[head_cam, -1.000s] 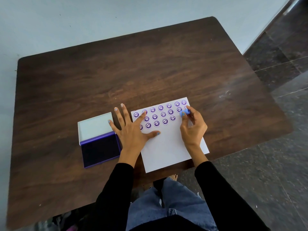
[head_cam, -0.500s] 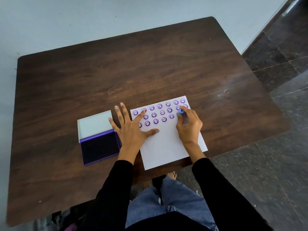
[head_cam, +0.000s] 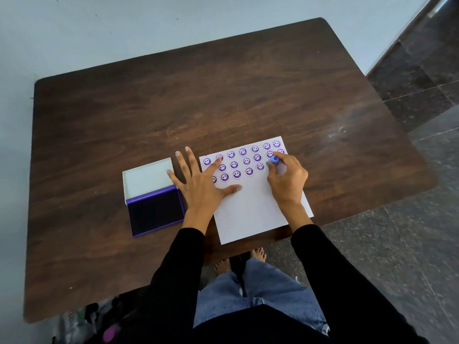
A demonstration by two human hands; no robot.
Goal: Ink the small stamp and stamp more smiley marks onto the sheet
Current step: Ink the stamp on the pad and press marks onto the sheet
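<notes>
We see a dark wooden surface from above, with a white sheet lying near its front edge, one near corner overhanging that edge slightly. Across the far part of the sheet run three rows of purple smiley marks, printed close together but not overlapping. Our right hand rests on the right side of the sheet, its fingers closed around the small stamp, a little blue piece pinched at the fingertips and pressed down at the right end of the middle row, just beside the mark next to it. Whether its face touches the paper we cannot tell for sure, since the fingers hide its base. Our left hand lies flat with the fingers spread wide, gripping nothing: the thumb and index finger press on the left part of the sheet, covering some marks, while the other fingers reach onto the bare wood. Just left of that hand sits the ink pad, its case open, the dark purple pad towards us and the pale lid laid back behind it. Both arms wear black sleeves, and below the front edge we see blue jeans and bare feet on the speckled floor.
</notes>
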